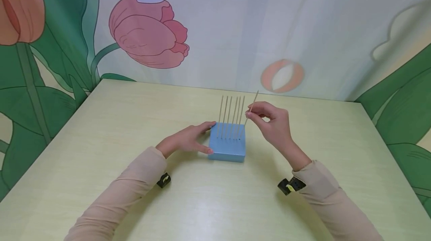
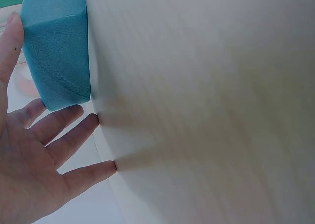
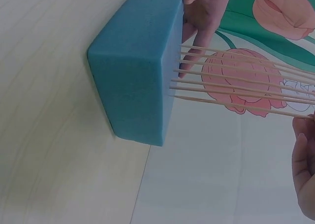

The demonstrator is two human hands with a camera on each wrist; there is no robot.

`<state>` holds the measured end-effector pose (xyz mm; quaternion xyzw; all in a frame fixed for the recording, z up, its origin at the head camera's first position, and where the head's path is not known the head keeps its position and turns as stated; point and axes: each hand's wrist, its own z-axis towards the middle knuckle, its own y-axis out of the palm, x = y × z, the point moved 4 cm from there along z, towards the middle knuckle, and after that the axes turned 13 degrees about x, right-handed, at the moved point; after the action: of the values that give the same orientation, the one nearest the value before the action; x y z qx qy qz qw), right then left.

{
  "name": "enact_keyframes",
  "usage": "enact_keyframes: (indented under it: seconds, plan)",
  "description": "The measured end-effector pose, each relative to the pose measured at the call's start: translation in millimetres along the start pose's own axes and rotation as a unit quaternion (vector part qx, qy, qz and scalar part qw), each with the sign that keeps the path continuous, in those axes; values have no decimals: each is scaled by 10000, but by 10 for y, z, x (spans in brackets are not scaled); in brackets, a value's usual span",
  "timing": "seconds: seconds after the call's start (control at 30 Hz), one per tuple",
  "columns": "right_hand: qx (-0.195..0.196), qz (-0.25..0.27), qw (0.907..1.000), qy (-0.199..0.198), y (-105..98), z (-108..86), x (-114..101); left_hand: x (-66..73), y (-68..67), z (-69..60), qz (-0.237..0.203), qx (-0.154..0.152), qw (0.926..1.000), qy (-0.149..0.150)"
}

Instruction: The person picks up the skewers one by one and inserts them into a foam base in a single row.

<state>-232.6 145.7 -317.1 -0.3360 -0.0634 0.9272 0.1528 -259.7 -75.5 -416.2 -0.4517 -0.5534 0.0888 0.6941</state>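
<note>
A light-blue foam block (image 1: 227,146) lies on the table, with a row of several thin wooden sticks (image 1: 230,112) standing in its top. My left hand (image 1: 186,139) holds the block's left side, thumb at the front corner and index finger at the back one; in the left wrist view the other fingers (image 2: 74,143) are spread. Between thumb and fingertips my right hand (image 1: 272,121) pinches one more wooden stick (image 1: 254,100), tilted, right of the row. Its lower end is close to the block's top (image 3: 170,106); whether it touches, I cannot tell. A small dark hole (image 1: 239,139) shows at the row's right end.
The pale wooden table (image 1: 111,121) reaches back to a curtain (image 1: 229,46) printed with flowers and leaves. Black wrist devices are on the left sleeve (image 1: 164,180) and the right sleeve (image 1: 291,186).
</note>
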Motion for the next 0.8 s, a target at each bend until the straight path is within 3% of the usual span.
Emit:
enact_keyframes:
  seconds: [0.5,0.8]
  plan:
    - [-238,-210,9995,-46,93,-67,99,40,-18,-2,26,-11,10000,-32]
    - [-375,-454,9982,-67,104,-31,-209,42,-15,-14,27,-16,10000,-26]
